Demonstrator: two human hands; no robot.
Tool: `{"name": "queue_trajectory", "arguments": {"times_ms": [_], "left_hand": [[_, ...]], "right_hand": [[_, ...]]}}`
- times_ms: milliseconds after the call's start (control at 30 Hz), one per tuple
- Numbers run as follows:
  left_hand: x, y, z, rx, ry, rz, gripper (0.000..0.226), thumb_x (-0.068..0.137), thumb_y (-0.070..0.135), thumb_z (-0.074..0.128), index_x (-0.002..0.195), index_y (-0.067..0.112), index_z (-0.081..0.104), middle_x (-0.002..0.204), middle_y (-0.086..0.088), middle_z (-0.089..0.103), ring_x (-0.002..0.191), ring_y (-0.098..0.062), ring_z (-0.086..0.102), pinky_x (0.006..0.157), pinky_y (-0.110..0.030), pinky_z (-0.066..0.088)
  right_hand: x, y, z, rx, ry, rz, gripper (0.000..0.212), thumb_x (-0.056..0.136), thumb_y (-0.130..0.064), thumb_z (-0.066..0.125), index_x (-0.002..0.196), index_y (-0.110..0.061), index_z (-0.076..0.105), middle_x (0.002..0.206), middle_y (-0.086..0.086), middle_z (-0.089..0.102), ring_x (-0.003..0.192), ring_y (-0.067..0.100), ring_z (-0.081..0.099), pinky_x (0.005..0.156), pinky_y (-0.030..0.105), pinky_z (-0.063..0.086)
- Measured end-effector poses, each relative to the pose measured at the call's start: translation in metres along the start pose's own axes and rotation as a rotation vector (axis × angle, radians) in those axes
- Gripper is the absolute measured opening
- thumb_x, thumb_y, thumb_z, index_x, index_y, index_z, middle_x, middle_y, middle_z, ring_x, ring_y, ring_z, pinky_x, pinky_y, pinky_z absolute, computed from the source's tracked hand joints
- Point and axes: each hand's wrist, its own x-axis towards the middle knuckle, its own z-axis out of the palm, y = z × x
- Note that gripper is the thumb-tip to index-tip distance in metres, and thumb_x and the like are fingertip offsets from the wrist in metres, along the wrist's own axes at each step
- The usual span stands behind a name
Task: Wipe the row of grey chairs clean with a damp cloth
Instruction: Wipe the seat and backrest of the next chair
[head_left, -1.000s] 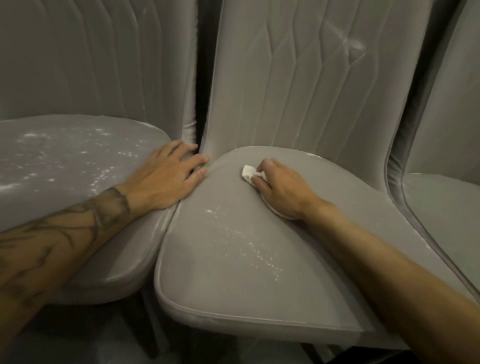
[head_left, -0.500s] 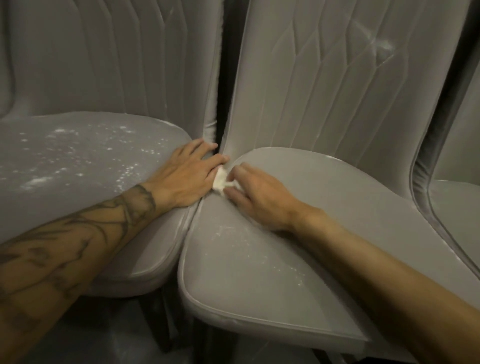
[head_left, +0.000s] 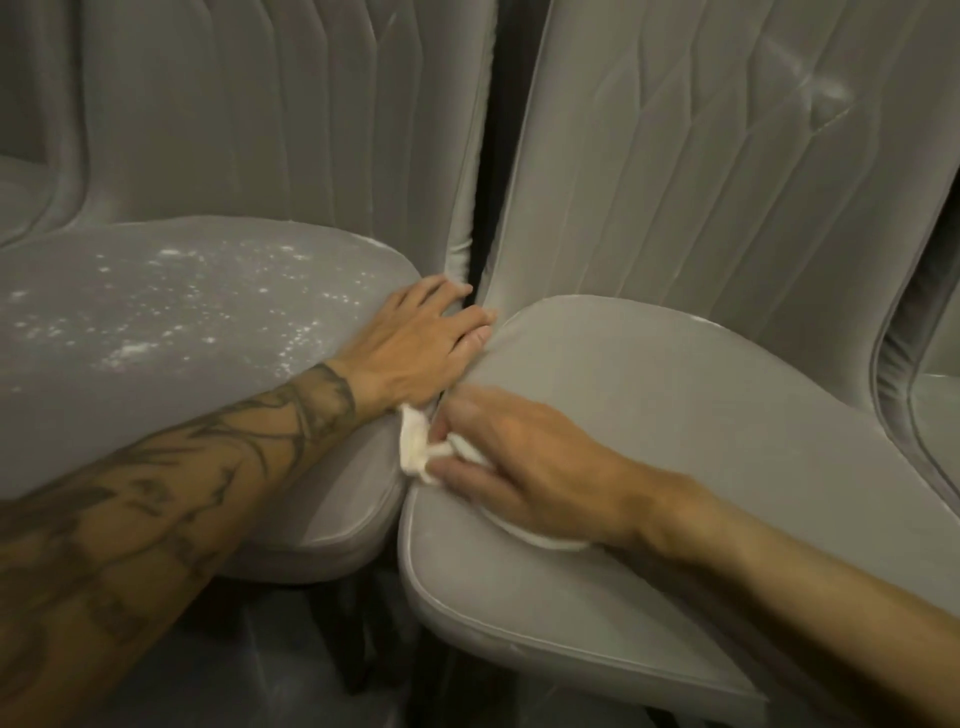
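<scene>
I get one view only, from the head camera: wide-angle, facing forward and down, close over the left chair (head_left: 182, 322) and right chair (head_left: 675, 415). The gap (head_left: 485, 156) between them runs up mid-frame; a third chair (head_left: 940, 405) just clips the right edge.

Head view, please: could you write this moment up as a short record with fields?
left hand: rests flat on the right edge of the left seat
right hand: grips the cloth at the left edge of the middle seat
cloth: white, bunched at the gap between the two seats
left seat: scattered with white specks
middle seat: hardly any specks visible
</scene>
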Motion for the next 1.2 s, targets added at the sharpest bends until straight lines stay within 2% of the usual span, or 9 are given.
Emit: {"name": "queue_trajectory", "arguments": {"times_ms": [67,200,267,433,667,833,933,1067,1200], "left_hand": [[-0.001,0.002,-0.002,0.004,-0.009,-0.008,0.050,0.109,0.049,0.022,0.152,0.037,0.044,0.164,-0.002,0.029,0.154,-0.025,0.017,0.125,-0.047,0.019],[-0.004,0.000,-0.005,0.005,-0.045,0.017,0.048,0.110,0.047,0.023,0.155,0.035,0.039,0.165,-0.004,0.025,0.155,-0.025,0.014,0.125,-0.047,0.018],[-0.003,-0.001,-0.004,-0.006,-0.037,0.012,0.048,0.110,0.047,0.023,0.153,0.036,0.041,0.165,-0.004,0.027,0.155,-0.026,0.015,0.125,-0.047,0.018],[-0.002,-0.004,0.004,0.017,0.031,0.020,0.049,0.109,0.050,0.022,0.149,0.036,0.047,0.161,-0.004,0.034,0.152,-0.028,0.022,0.123,-0.049,0.024],[0.000,-0.007,0.007,0.002,0.013,0.017,0.053,0.106,0.056,0.020,0.149,0.038,0.045,0.161,-0.002,0.034,0.152,-0.026,0.020,0.122,-0.048,0.022],[0.000,-0.008,0.008,0.013,0.016,0.015,0.052,0.107,0.058,0.020,0.149,0.038,0.045,0.161,-0.002,0.033,0.153,-0.025,0.019,0.124,-0.048,0.022],[0.000,-0.007,0.008,0.022,0.014,0.010,0.055,0.107,0.059,0.019,0.150,0.038,0.044,0.161,-0.001,0.033,0.153,-0.026,0.020,0.124,-0.048,0.023],[0.000,-0.004,0.005,0.011,-0.008,0.000,0.067,0.099,0.065,0.010,0.152,0.039,0.042,0.163,-0.001,0.032,0.154,-0.026,0.019,0.125,-0.049,0.022],[-0.001,-0.004,0.005,0.025,-0.001,0.000,0.069,0.099,0.066,0.008,0.152,0.039,0.042,0.162,-0.001,0.032,0.154,-0.026,0.019,0.125,-0.050,0.022]], "right_hand": [[-0.002,0.001,-0.006,0.027,-0.063,-0.010,0.018,0.103,-0.036,0.052,0.110,-0.020,0.056,0.109,-0.005,0.057,0.090,0.002,0.046,0.083,0.011,0.037],[0.023,0.025,-0.020,-0.125,-0.041,0.254,0.025,0.105,-0.034,0.049,0.113,-0.011,0.055,0.117,0.007,0.058,0.100,0.021,0.053,0.092,0.038,0.043],[0.023,0.021,-0.016,-0.136,-0.034,0.266,0.025,0.105,-0.034,0.049,0.113,-0.011,0.054,0.117,0.007,0.058,0.097,0.018,0.051,0.092,0.037,0.042],[-0.028,-0.036,-0.009,0.054,-0.103,-0.044,0.018,0.106,-0.037,0.049,0.113,-0.021,0.054,0.106,-0.006,0.053,0.089,0.009,0.049,0.079,0.023,0.040],[0.001,0.010,-0.024,-0.172,-0.031,0.357,0.026,0.105,-0.038,0.047,0.117,-0.016,0.055,0.115,0.002,0.055,0.101,0.019,0.052,0.090,0.035,0.041],[-0.024,-0.034,-0.005,-0.096,-0.015,0.055,0.020,0.102,-0.047,0.048,0.107,-0.028,0.053,0.100,-0.011,0.051,0.084,0.006,0.045,0.074,0.023,0.037],[-0.023,-0.021,-0.014,-0.086,-0.076,0.063,0.019,0.104,-0.044,0.048,0.109,-0.027,0.055,0.102,-0.009,0.051,0.088,0.007,0.047,0.078,0.025,0.040],[-0.007,0.010,-0.024,-0.147,-0.035,0.309,0.024,0.105,-0.040,0.047,0.115,-0.020,0.057,0.109,0.000,0.054,0.097,0.018,0.052,0.089,0.038,0.042],[-0.021,-0.022,-0.010,-0.119,-0.035,0.061,0.021,0.105,-0.039,0.047,0.110,-0.020,0.055,0.104,-0.003,0.051,0.089,0.014,0.048,0.080,0.029,0.039]]}}
